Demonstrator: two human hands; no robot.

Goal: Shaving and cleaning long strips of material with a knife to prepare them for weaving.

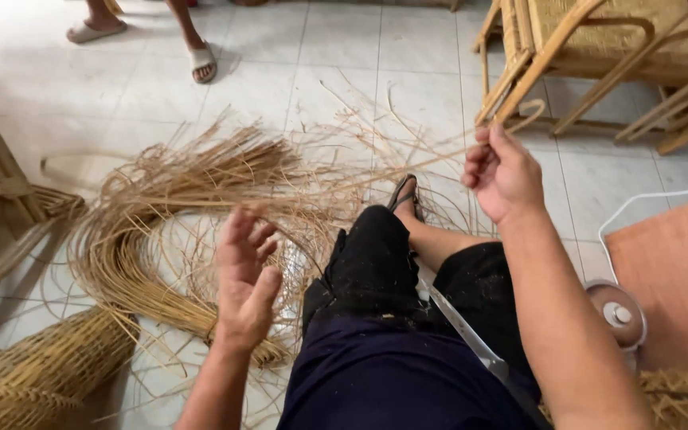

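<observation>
Pale straw-coloured rattan strips [185, 207] spread over a floor [280, 72] of off-white square tiles with grey joints. A golden-tan woven basket [41, 370] shows a tight ribbed pattern. Black shorts [384, 271], a dark navy garment [392, 382], honey-brown cane chairs [599, 56], a white cord [639, 203], and a terracotta-orange panel [678, 279].

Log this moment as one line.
right hand: pinching rattan strand, raised | left hand: open, by strands | bundle: on floor | knife: on lap | basket: lower left

free: tiled floor [280, 72] ahead | blocked: rattan bundle [177, 207], chairs [599, 56], possibly knee [372, 247]
</observation>
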